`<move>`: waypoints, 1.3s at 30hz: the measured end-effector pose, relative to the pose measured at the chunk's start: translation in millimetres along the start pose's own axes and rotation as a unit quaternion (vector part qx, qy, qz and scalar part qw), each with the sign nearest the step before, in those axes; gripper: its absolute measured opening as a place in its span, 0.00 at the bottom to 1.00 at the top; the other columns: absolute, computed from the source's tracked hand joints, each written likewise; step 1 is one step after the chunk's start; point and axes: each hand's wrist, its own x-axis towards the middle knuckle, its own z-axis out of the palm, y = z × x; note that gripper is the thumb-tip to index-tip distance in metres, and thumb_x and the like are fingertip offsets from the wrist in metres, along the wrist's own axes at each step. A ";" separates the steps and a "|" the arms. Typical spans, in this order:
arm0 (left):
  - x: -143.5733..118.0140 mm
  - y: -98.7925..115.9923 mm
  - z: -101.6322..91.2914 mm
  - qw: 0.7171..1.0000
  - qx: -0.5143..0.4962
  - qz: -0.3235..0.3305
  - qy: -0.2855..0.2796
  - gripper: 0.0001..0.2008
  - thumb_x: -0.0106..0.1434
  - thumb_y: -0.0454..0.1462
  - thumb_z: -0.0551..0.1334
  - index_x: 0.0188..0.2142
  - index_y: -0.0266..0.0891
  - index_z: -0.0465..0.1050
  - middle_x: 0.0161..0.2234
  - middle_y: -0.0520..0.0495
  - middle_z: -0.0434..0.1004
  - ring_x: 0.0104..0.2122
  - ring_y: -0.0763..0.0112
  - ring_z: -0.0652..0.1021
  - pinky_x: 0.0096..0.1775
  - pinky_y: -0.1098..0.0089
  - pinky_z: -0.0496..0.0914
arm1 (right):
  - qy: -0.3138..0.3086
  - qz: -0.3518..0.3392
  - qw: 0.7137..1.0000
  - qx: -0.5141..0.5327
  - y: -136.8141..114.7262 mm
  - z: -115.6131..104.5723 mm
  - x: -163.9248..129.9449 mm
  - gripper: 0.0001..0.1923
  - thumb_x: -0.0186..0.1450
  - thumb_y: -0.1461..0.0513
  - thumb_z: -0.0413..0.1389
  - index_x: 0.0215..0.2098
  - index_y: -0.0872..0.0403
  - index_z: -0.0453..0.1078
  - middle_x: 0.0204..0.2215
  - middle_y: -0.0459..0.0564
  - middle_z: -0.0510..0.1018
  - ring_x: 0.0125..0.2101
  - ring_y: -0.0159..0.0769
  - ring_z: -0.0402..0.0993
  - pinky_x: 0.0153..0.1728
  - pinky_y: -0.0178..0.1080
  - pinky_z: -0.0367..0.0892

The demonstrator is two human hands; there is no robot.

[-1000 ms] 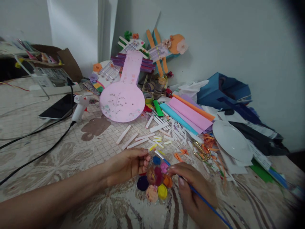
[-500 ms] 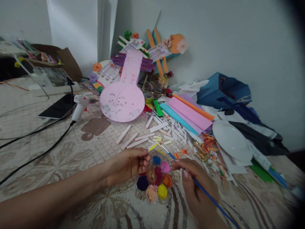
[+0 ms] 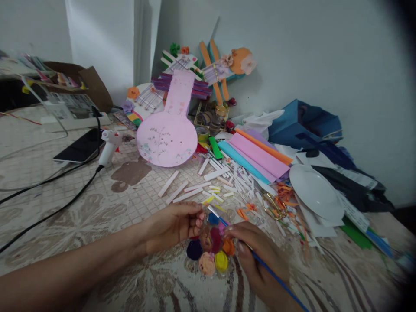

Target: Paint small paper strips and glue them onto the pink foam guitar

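Note:
A blue-handled paintbrush (image 3: 260, 260) is held in my right hand (image 3: 263, 260), its tip over the upper part of a clear paint palette (image 3: 211, 245). The palette has round wells with blue, pink, orange, yellow, peach, dark purple and magenta paint. At its upper left edge, my left hand (image 3: 175, 223) is closed with curled fingers and seems to grip the rim. Just beyond the palette lie several white strips (image 3: 177, 191) and a few yellow-painted pieces (image 3: 208, 200).
Farther back stands a pink guitar-shaped board (image 3: 167, 138), with decorated cutouts behind it. To the left are a glue gun (image 3: 109, 147), its cord, and a dark tablet (image 3: 79, 146). On the right lie coloured sheets (image 3: 256, 156), scissors (image 3: 274, 207), a white plate (image 3: 313, 190) and a blue bag (image 3: 302, 123).
My right hand has moved left and slightly toward me, bringing the brush tip from beyond the palette to above its blue well. My left hand and the palette have stayed in place.

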 end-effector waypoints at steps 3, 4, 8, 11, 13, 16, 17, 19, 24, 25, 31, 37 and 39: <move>0.8 -0.2 -0.7 1.000 0.000 0.000 0.000 0.05 0.57 0.29 0.63 0.26 0.30 0.70 0.26 0.49 0.70 0.24 0.80 0.71 0.29 0.80 0.68 | 0.017 0.021 1.000 -0.004 -0.1 -0.5 1.3 0.15 0.62 0.69 0.48 0.46 0.53 0.67 0.35 0.51 0.78 0.38 0.35 0.76 0.40 0.38 0.74; 1.1 -0.3 -1.1 1.000 -0.002 -0.003 -0.002 0.05 0.57 0.29 0.63 0.26 0.30 0.70 0.26 0.49 0.70 0.24 0.80 0.71 0.29 0.80 0.68 | 0.018 0.018 1.000 0.000 -0.3 -0.6 1.6 0.15 0.62 0.69 0.48 0.46 0.54 0.67 0.35 0.51 0.78 0.38 0.35 0.76 0.40 0.38 0.74; 2.2 -0.6 -2.8 1.000 -0.007 -0.004 -0.013 0.04 0.57 0.30 0.64 0.26 0.30 0.71 0.26 0.49 0.71 0.24 0.80 0.71 0.29 0.79 0.69 | -0.007 -0.013 1.000 0.005 -0.9 0.0 1.3 0.15 0.62 0.69 0.50 0.46 0.54 0.67 0.36 0.51 0.78 0.41 0.36 0.76 0.41 0.37 0.74; 2.5 -0.8 -3.4 1.000 -0.007 -0.005 -0.009 0.04 0.57 0.29 0.63 0.26 0.30 0.71 0.26 0.49 0.71 0.24 0.80 0.71 0.30 0.79 0.69 | 0.008 0.002 1.000 0.007 -0.8 -0.2 1.5 0.16 0.62 0.70 0.49 0.47 0.53 0.66 0.36 0.51 0.78 0.40 0.35 0.76 0.40 0.38 0.74; 2.4 -1.0 -3.3 1.000 -0.008 -0.008 -0.011 0.04 0.57 0.29 0.63 0.26 0.30 0.71 0.26 0.49 0.70 0.24 0.80 0.71 0.30 0.79 0.69 | 0.006 0.002 1.000 0.022 -0.9 -1.0 2.0 0.15 0.62 0.70 0.49 0.46 0.54 0.67 0.35 0.51 0.78 0.39 0.35 0.76 0.39 0.38 0.74; 2.4 -1.0 -3.0 1.000 -0.005 -0.005 -0.015 0.04 0.57 0.30 0.63 0.27 0.31 0.71 0.26 0.49 0.70 0.24 0.80 0.71 0.30 0.79 0.69 | -0.009 -0.003 1.000 0.025 -1.0 -1.9 2.1 0.14 0.62 0.70 0.50 0.45 0.54 0.67 0.35 0.51 0.78 0.39 0.35 0.76 0.38 0.37 0.74; 2.5 -1.0 -3.0 1.000 -0.003 -0.004 -0.016 0.04 0.57 0.30 0.63 0.26 0.31 0.70 0.26 0.49 0.70 0.24 0.80 0.71 0.29 0.79 0.69 | -0.005 0.000 1.000 0.020 -1.0 -1.9 2.0 0.15 0.62 0.70 0.50 0.46 0.54 0.67 0.36 0.51 0.78 0.40 0.35 0.76 0.39 0.37 0.74; 2.7 -1.0 -3.2 1.000 0.001 -0.005 -0.015 0.05 0.58 0.30 0.63 0.26 0.30 0.70 0.26 0.49 0.70 0.24 0.80 0.71 0.30 0.79 0.69 | 0.000 0.004 1.000 0.020 -0.9 -1.6 1.9 0.15 0.62 0.70 0.49 0.46 0.54 0.67 0.36 0.51 0.78 0.39 0.35 0.76 0.39 0.37 0.74; 3.8 -1.6 -5.1 1.000 -0.009 -0.006 -0.019 0.04 0.58 0.30 0.63 0.26 0.30 0.71 0.26 0.49 0.71 0.24 0.80 0.71 0.30 0.79 0.69 | -0.001 -0.004 0.999 0.039 -0.8 -1.2 1.1 0.15 0.61 0.71 0.50 0.46 0.56 0.68 0.36 0.52 0.78 0.40 0.34 0.75 0.40 0.36 0.73; 4.0 -1.7 -5.3 1.000 -0.011 -0.005 -0.020 0.04 0.57 0.29 0.63 0.26 0.30 0.71 0.26 0.49 0.71 0.24 0.80 0.71 0.29 0.79 0.69 | 0.002 -0.004 0.999 0.038 -0.7 -1.3 0.7 0.16 0.61 0.71 0.50 0.46 0.57 0.68 0.36 0.52 0.77 0.41 0.34 0.74 0.41 0.35 0.72; 4.6 -1.6 -5.5 1.000 -0.007 -0.004 -0.016 0.04 0.56 0.30 0.65 0.26 0.30 0.71 0.26 0.49 0.71 0.24 0.80 0.72 0.29 0.79 0.69 | -0.011 -0.011 0.999 0.049 -0.1 -1.6 -1.0 0.17 0.61 0.72 0.50 0.47 0.57 0.67 0.38 0.52 0.76 0.42 0.33 0.73 0.41 0.35 0.72; 4.2 -1.8 -5.2 1.000 0.000 -0.004 -0.011 0.04 0.56 0.30 0.64 0.26 0.30 0.71 0.26 0.49 0.71 0.24 0.80 0.71 0.29 0.79 0.69 | -0.016 -0.021 0.998 0.056 -0.7 -0.6 1.0 0.16 0.61 0.72 0.50 0.47 0.57 0.67 0.37 0.51 0.76 0.41 0.32 0.73 0.41 0.33 0.71; 4.0 -2.0 -5.0 1.000 -0.002 -0.004 -0.016 0.05 0.57 0.30 0.64 0.26 0.30 0.71 0.26 0.49 0.71 0.24 0.80 0.71 0.29 0.79 0.69 | -0.013 -0.018 0.998 0.059 -1.2 -1.2 1.2 0.17 0.61 0.72 0.50 0.47 0.57 0.67 0.37 0.51 0.76 0.41 0.32 0.73 0.41 0.33 0.71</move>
